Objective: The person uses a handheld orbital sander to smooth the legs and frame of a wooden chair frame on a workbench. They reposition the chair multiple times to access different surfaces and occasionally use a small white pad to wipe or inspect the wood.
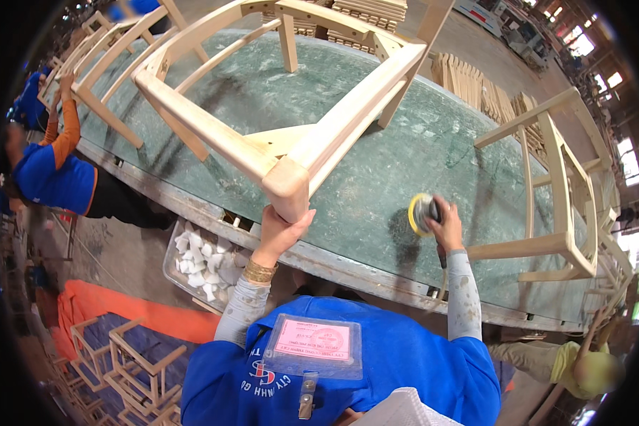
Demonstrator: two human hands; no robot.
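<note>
A pale wooden chair frame point(341, 121) stands tilted on the green worktable point(362, 192), one corner toward me. Around the leg below that near corner, my left hand point(282, 231) is closed. In my right hand point(447, 226) is a round orbital sander point(424, 213) with a yellow rim around its pad. The sander is held off to the right, apart from the chair frame, its pad turned toward the left. A hose point(444, 273) hangs down from it past my wrist.
More chair frames stand on the table at the right point(564, 192) and far left. A bin of white scraps point(202, 263) sits below the front edge. A person in blue point(57, 177) works at the left; another person point(575, 369) is at lower right. Stacked wooden parts point(468, 82) lie beyond the table.
</note>
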